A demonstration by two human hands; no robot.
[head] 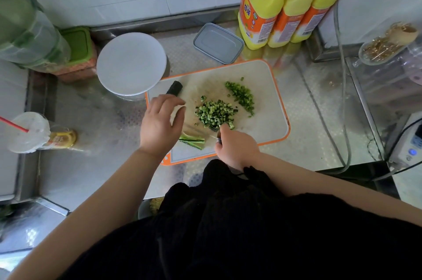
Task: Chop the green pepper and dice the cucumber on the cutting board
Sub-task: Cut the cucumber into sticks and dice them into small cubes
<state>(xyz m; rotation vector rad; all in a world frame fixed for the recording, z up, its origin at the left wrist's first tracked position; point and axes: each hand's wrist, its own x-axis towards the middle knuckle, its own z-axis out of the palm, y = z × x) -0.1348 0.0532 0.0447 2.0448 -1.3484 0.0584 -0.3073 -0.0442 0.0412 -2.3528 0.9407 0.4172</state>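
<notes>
Steel counter (102, 165) beneath a white tiled wall, viewed from above. At far left, a lidded cup (27, 132) with a red straw; behind it, a green-lidded box (78, 47) and a white round lid (131, 63). Left hand (161, 124) hovers over the left edge of the board (262, 124), fingers loosely bent and holding nothing — beyond it lies a dark cucumber stub (174, 88). Cucumber strips (193, 140) lie at the near edge, between the hands. Diced cucumber (214, 114) is heaped mid-board; chopped pepper (242, 95) forms a band just right of it. Right hand (235, 148) grips a knife (213, 138), its blade blurred. Behind the board — a grey tray (218, 43) and three yellow bottles (287, 3).
</notes>
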